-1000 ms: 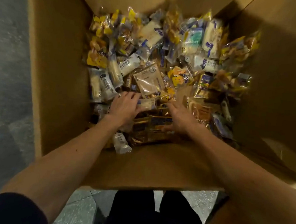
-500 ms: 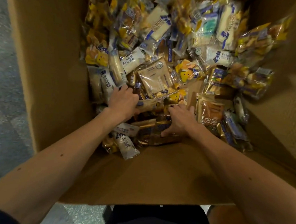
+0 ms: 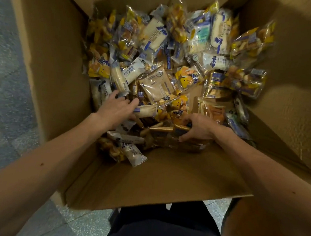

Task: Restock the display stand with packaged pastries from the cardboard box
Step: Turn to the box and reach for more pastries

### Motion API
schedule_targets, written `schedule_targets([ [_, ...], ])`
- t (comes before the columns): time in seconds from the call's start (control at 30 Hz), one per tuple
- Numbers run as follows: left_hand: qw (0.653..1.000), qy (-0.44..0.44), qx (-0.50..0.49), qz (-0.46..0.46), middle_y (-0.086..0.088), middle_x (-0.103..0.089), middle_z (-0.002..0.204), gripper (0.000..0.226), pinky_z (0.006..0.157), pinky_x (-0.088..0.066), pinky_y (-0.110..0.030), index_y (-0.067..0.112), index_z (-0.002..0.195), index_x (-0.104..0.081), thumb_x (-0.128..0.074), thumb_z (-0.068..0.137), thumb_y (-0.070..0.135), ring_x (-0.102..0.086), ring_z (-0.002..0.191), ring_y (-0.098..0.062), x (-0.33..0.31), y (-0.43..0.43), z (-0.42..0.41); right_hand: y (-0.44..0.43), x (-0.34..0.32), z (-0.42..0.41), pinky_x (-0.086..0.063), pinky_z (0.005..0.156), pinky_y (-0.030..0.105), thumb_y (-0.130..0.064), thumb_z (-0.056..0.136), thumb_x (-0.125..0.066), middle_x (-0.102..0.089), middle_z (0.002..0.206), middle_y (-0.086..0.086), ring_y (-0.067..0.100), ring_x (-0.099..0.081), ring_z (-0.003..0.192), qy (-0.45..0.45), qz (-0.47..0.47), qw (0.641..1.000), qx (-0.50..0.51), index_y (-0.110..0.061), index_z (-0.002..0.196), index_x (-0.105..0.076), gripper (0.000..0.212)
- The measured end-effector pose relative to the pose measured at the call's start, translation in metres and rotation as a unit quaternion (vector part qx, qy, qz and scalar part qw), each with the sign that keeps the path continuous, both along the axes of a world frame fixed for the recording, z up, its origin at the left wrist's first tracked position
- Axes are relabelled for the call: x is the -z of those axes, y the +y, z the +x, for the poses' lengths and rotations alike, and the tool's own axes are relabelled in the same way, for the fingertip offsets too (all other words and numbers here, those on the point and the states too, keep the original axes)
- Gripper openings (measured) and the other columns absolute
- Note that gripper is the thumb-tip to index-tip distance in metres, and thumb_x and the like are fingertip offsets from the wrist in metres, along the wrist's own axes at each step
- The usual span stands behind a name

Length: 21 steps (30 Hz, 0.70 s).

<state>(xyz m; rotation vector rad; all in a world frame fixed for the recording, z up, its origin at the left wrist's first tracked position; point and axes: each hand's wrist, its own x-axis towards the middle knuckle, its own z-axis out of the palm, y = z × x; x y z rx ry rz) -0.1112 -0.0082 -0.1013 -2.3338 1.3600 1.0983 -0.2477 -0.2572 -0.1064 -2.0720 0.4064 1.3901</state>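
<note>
Floor: grey speckled tiles (image 3: pixel 7 88) lie beside and under the box; the person's dark trousers (image 3: pixel 168 227) show at its near edge.
Box: the cardboard box (image 3: pixel 48 54) stands open, its walls tall and the near strip of its bottom bare.
Stock: the packaged pastries (image 3: pixel 178 49) lie in a loose heap across the middle and far side of the box floor, with yellow, white and tan wrappers mixed together.
Stand: the display stand is not in view.
Reaching side: the left hand (image 3: pixel 116 110) stretches flat over the heap, fingertips at a pale long packet (image 3: pixel 146 109). I see it grip nothing.
Holding side: the right hand (image 3: pixel 199 128) is curled over a stack of gold-wrapped packets (image 3: pixel 166 136) at the near edge of the heap, thumb tucked under.
Spacing: the hands are apart, with a few packets between them.
Step, as I judge it: gathering a handful of one kind before lifting out.
Doing it well: slide the flat hand under the stack's free end so both hands cradle it. Squeeze lightly, since soft pastry crushes easily. Lift straight up, clear of the tall wall.
Risk: slick wrappers may fan out and spill if only one end is held.
</note>
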Motion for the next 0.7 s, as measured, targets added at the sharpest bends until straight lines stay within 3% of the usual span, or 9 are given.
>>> schedule_targets([
  [0.1,0.99,0.059,-0.125,-0.034,-0.008,-0.061,0.122,0.039,0.101,-0.039,-0.042,0.018,0.128,-0.04,-0.048,0.1,0.044,-0.056,0.111,-0.027,-0.023,-0.006,0.01,-0.007,-0.021,-0.003,-0.044,0.079,0.031,-0.042,0.079,-0.08,-0.054,0.11,-0.003,0.017,-0.05,0.098,-0.012,-0.026,0.999,0.037,-0.023,0.126,-0.057,0.055],
  [0.2,0.938,0.134,-0.307,-0.088,-0.007,-0.052,0.132,0.051,0.089,-0.042,-0.037,0.02,0.145,-0.035,-0.052,0.1,0.038,-0.051,0.116,-0.026,-0.048,-0.016,0.013,-0.014,-0.038,-0.007,-0.05,0.085,0.036,-0.044,0.079,-0.08,-0.06,0.117,0.004,0.021,-0.055,0.102,-0.048,-0.062,0.995,0.069,-0.021,0.126,-0.059,0.056],
  [0.27,0.906,0.151,-0.373,-0.133,0.002,-0.048,0.123,0.052,0.087,-0.04,-0.033,0.019,0.147,-0.035,-0.053,0.101,0.034,-0.048,0.11,-0.016,-0.059,-0.022,0.013,-0.018,-0.049,-0.013,-0.051,0.087,0.038,-0.04,0.08,-0.08,-0.06,0.118,0.005,0.023,-0.057,0.104,-0.063,-0.065,0.989,0.119,-0.02,0.127,-0.059,0.055],
  [0.37,0.872,0.164,-0.419,-0.192,0.008,-0.052,0.114,0.042,0.08,-0.043,-0.026,0.014,0.137,-0.045,-0.054,0.1,0.032,-0.055,0.099,-0.009,-0.072,-0.029,0.013,-0.024,-0.065,-0.026,-0.046,0.078,0.032,-0.035,0.081,-0.08,-0.061,0.11,0.0,0.019,-0.056,0.098,-0.085,-0.039,0.97,0.224,-0.02,0.118,-0.061,0.044],
  [0.47,0.842,0.195,-0.456,-0.211,-0.005,-0.061,0.116,0.03,0.089,-0.051,-0.039,0.018,0.127,-0.05,-0.055,0.1,0.032,-0.061,0.105,-0.021,-0.089,-0.034,0.009,-0.025,-0.087,-0.04,-0.052,0.088,0.033,-0.028,0.082,-0.08,-0.065,0.102,-0.005,0.018,-0.063,0.1,-0.112,0.013,0.93,0.349,-0.025,0.111,-0.061,0.035],
  [0.53,0.823,0.225,-0.469,-0.228,-0.009,-0.064,0.109,0.017,0.084,-0.053,-0.036,0.017,0.116,-0.051,-0.052,0.102,0.027,-0.063,0.098,-0.021,-0.107,-0.038,0.001,-0.023,-0.106,-0.05,-0.055,0.09,0.033,-0.024,0.083,-0.079,-0.068,0.103,-0.004,0.016,-0.066,0.1,-0.129,0.053,0.896,0.422,-0.023,0.115,-0.06,0.037],
  [0.63,0.795,0.276,-0.478,-0.251,-0.004,-0.065,0.104,0.015,0.073,-0.057,-0.027,0.018,0.112,-0.055,-0.049,0.102,0.028,-0.066,0.09,-0.012,-0.141,-0.043,-0.018,-0.016,-0.142,-0.066,-0.054,0.068,0.014,-0.021,0.088,-0.074,-0.068,0.098,-0.007,0.002,-0.067,0.083,-0.164,0.095,0.842,0.505,-0.017,0.12,-0.056,0.036],
  [0.7,0.778,0.297,-0.483,-0.27,-0.002,-0.067,0.104,0.011,0.072,-0.058,-0.027,0.026,0.108,-0.057,-0.048,0.102,0.029,-0.067,0.09,-0.011,-0.163,-0.045,-0.031,-0.008,-0.164,-0.082,-0.057,0.068,0.017,-0.019,0.089,-0.073,-0.07,0.097,-0.005,0.001,-0.069,0.078,-0.181,0.111,0.799,0.563,-0.017,0.115,-0.059,0.03],
])
